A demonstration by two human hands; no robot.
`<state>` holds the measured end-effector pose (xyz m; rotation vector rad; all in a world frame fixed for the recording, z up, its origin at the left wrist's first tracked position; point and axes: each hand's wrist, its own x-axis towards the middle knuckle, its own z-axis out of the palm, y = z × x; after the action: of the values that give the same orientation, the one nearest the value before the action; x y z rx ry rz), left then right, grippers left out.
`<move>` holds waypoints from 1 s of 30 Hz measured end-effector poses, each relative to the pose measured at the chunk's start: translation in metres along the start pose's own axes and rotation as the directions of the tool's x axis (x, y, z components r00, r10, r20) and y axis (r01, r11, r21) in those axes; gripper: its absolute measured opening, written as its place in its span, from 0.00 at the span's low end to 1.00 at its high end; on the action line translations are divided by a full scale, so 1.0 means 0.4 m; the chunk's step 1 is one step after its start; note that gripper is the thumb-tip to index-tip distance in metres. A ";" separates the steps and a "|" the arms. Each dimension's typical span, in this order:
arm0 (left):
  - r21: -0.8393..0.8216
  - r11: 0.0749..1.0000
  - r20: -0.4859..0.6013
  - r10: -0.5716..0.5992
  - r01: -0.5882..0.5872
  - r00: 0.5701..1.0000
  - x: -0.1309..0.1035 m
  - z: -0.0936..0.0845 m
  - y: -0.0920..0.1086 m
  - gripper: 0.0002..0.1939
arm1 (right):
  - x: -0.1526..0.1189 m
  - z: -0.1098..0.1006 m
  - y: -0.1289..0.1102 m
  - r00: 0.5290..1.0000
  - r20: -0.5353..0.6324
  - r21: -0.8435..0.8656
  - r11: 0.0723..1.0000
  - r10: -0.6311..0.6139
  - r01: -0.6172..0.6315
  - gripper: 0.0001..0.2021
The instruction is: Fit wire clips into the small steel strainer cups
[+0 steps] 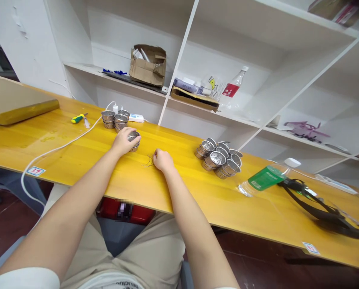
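Observation:
My left hand (126, 141) is wrapped over a small stack of perforated metal cups (134, 148), gripping it from the left and above on the yellow table. To its right, my right hand (163, 160) is closed, with thumb and fingers pinched at thin curved wires (148, 161) by the tabletop. How many wires are between the fingers is hidden. Just behind my left hand stand more stacks of the same cups (121, 118). Another group of stacked perforated cups (218, 157), some tilted, sits further right.
A green-labelled bottle (266, 178) lies tilted at the right, beside a black strap (317, 208). A screwdriver (78, 118) and a white cable (67, 143) are on the left, near a large flat box (19, 102). White shelves (227, 36) rise along the back edge.

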<state>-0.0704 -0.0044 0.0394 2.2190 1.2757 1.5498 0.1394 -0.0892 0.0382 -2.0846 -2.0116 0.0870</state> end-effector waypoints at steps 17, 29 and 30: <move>0.124 0.991 0.086 -0.052 0.041 0.995 0.021 0.031 -0.015 0.21 | 0.003 0.003 0.001 1.000 0.003 0.010 1.000 -0.010 0.010 0.14; -0.452 0.877 -0.160 -0.257 0.161 0.953 0.043 0.014 -0.064 0.30 | 0.009 0.000 0.009 0.997 -0.059 0.118 0.992 0.048 -0.041 0.13; -0.450 0.878 -0.166 -0.264 0.166 0.950 0.044 0.015 -0.066 0.29 | 0.012 0.001 0.010 0.993 -0.097 0.149 0.988 0.067 -0.052 0.12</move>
<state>-0.0781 0.0265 0.0343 1.6106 1.0539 1.8160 0.1435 -0.0845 0.0377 -2.0157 -1.8274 0.1318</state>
